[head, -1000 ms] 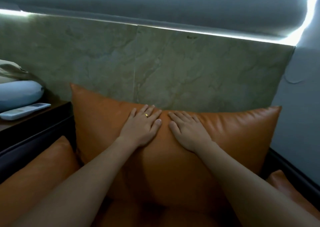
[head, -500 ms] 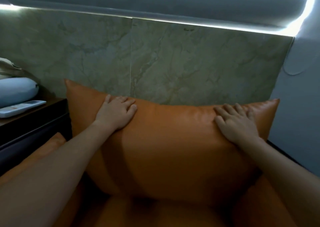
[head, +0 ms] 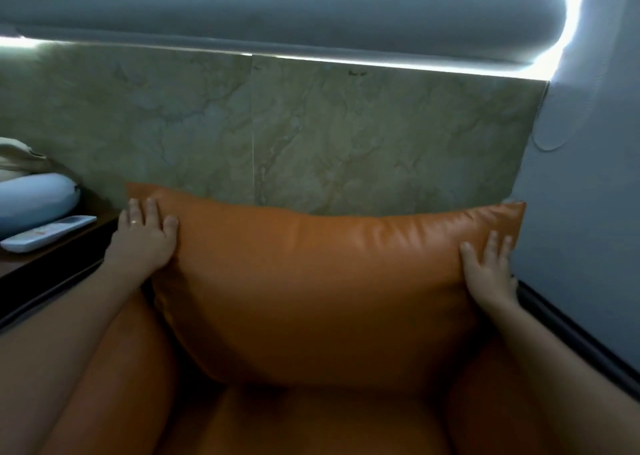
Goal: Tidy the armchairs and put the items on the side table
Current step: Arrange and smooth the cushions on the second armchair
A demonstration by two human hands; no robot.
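An orange leather back cushion point(head: 322, 281) stands upright in the armchair against the marble wall. My left hand point(head: 143, 236) lies flat on its upper left corner, fingers straight, a ring on one finger. My right hand point(head: 488, 271) presses flat against its right edge, fingers spread and pointing up. The orange seat cushion point(head: 311, 423) lies below. The dark wooden side table point(head: 52, 267) stands at the left, carrying a white remote control point(head: 46, 232) and a pale blue rounded item point(head: 34, 200).
A beige object point(head: 17, 158) sits behind the blue item at the left edge. The marble wall panel point(head: 311, 142) rises behind the chair. A grey wall point(head: 588, 212) and dark chair frame point(head: 571, 333) close off the right side.
Both hands slid apart from the middle of the cushion's top to its left and right edges. The cushion now looks smoother and sits squarer.
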